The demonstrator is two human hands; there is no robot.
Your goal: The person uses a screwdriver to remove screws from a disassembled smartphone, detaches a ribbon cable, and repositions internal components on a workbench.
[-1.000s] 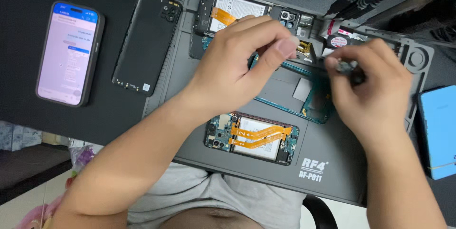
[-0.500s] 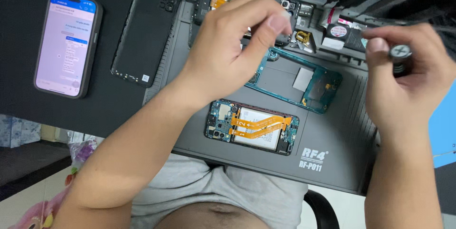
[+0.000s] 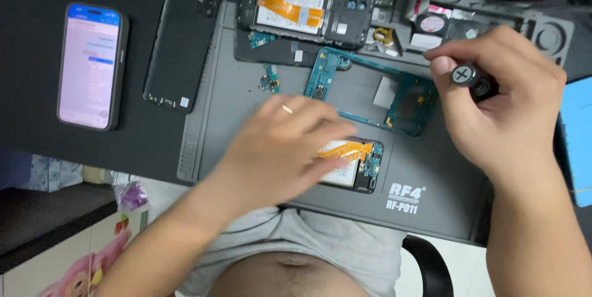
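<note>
Head view: my right hand (image 3: 502, 109) is gripping a black screwdriver (image 3: 472, 80) above the teal phone frame (image 3: 370, 90), while my left hand (image 3: 287, 149) is resting open over an opened phone (image 3: 357, 164) on the grey mat (image 3: 431, 167).

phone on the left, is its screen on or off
On. The phone lies face up on the black surface, screen lit pale with a blue bar on top and rows of text.

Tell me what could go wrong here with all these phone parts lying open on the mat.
The left hand is over the opened phone and could snag its orange flex cable. Small loose parts on the grey mat might get swept off. The screwdriver in the right hand could slip and scratch the teal frame.
</note>
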